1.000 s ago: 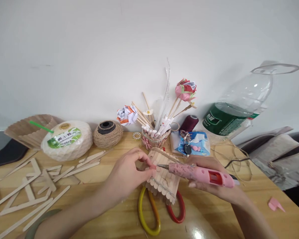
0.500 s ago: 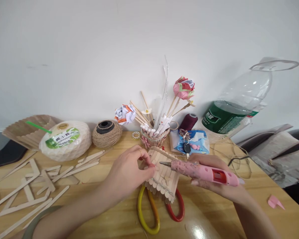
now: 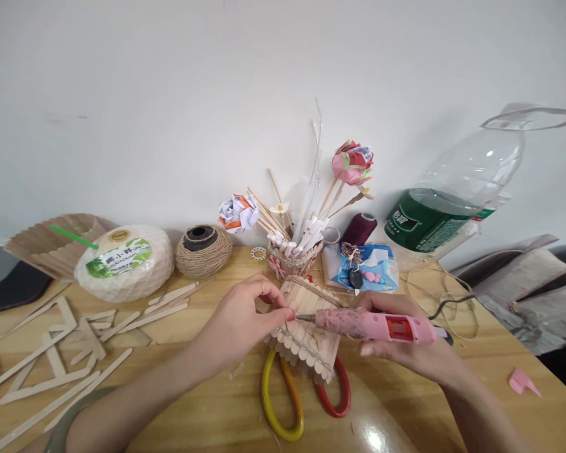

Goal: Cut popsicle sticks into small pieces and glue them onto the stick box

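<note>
Gluing looks in hand, a glue gun (image 3: 358, 322) trained on a red piece (image 3: 291, 314) at a craft-stick panel (image 3: 306, 343)

At 6 o'clock, scissors handles (image 3: 290, 435) jut from beneath the panel, with tabletop (image 3: 400, 402) room at 5. The left hand (image 3: 245, 314) appears to pinch the red piece, the right hand (image 3: 403, 357) wraps the glue gun; the next move calls for a steady nozzle (image 3: 306, 318) kept off skin. Past a pink scrap (image 3: 523, 382) near 4 o'clock, the tabletop's edge slants away; at 12, a pot (image 3: 290, 264) limits reach

Glue gun (image 3: 375, 324), three o'clock from red piece (image 3: 291, 314)
On my feed, right hand (image 3: 408, 360) grips it, left hand (image 3: 245, 318) pinches the piece.
</note>
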Demonstrator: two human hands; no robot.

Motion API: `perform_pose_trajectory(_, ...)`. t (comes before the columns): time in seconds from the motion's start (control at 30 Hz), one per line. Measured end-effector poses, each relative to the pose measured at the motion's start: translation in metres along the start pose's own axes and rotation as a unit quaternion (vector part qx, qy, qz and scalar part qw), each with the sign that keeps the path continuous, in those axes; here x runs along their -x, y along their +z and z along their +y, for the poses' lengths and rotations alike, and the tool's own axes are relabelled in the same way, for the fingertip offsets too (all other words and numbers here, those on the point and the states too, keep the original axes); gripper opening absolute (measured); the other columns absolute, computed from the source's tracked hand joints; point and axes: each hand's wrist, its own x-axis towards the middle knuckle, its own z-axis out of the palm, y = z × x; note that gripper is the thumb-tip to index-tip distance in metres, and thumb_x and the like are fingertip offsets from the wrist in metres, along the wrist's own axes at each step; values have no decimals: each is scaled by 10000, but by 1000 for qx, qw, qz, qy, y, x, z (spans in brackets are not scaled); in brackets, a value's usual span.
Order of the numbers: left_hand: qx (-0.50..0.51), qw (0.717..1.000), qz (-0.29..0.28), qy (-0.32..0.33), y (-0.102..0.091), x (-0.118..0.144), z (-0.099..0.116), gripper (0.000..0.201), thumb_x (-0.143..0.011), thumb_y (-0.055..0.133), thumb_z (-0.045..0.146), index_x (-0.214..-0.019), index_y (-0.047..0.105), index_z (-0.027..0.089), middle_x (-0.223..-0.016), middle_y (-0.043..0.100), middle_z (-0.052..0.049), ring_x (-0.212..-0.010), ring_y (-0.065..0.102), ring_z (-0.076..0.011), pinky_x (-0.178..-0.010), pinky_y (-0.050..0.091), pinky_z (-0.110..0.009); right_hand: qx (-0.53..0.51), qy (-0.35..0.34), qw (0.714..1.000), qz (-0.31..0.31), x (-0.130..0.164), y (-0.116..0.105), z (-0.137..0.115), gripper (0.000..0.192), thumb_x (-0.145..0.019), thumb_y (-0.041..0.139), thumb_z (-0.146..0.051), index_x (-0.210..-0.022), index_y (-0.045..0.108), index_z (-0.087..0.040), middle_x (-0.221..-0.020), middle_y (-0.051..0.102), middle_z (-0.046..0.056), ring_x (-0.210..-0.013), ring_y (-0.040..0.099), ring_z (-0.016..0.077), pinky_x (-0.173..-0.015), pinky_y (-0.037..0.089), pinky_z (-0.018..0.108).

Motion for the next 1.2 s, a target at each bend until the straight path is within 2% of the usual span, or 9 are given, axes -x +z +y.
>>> perform_pose_trajectory(0.2, 0, 1000, 6, 0, 2, 0, -4, 73, -694, 653, 261, -700, 624, 194, -818, 626, -11, -770, 605, -185, -654, 480, -269, 11, -16, 1000, 6, 0, -2, 1, 420, -709, 659, -592, -747, 559, -186, -675, 557, 6, -594, 487, 154, -514, 350, 269)
perform_pose_trajectory(0.47, 16, 1000, 3, 2, 2, -3, -5, 88, -708, 638, 263, -679, 614, 183, -792, 604, -1, -684, 582, -152, -607, 464, -255, 40, -22, 999, 16, 1, -2, -4, 405, -711, 661, -580, -716, 566, -186, -654, 570, 6, -579, 510, 157, -504, 359, 268)
perform_pose_trajectory(0.73, 32, 999, -6, 5, -1, -3, -2, 91, -702, 636, 246, -655, 614, 171, -765, 590, -11, -696, 575, -157, -571, 455, -234, 79, -40, 996, 11, -2, 0, -9, 384, -718, 670, -552, -696, 557, -186, -638, 559, 1, -552, 502, 141, -482, 369, 253)
perform_pose_trajectory(0.97, 40, 999, -7, -5, -3, -4, -1, 112, -691, 651, 277, -662, 633, 170, -787, 602, -23, -731, 583, -174, -639, 466, -273, 94, -35, 995, -7, -6, -1, -15, 363, -731, 665, -534, -700, 573, -184, -643, 581, 9, -560, 524, 148, -489, 389, 258)
perform_pose_trajectory(1.2, 71, 997, -22, -8, -4, -4, -6, 118, -704, 649, 285, -691, 645, 167, -819, 618, -33, -755, 596, -184, -671, 470, -293, 145, -74, 987, -15, -8, -4, -20, 298, -744, 675, -465, -682, 559, -198, -614, 566, -11, -533, 515, 135, -487, 377, 254)
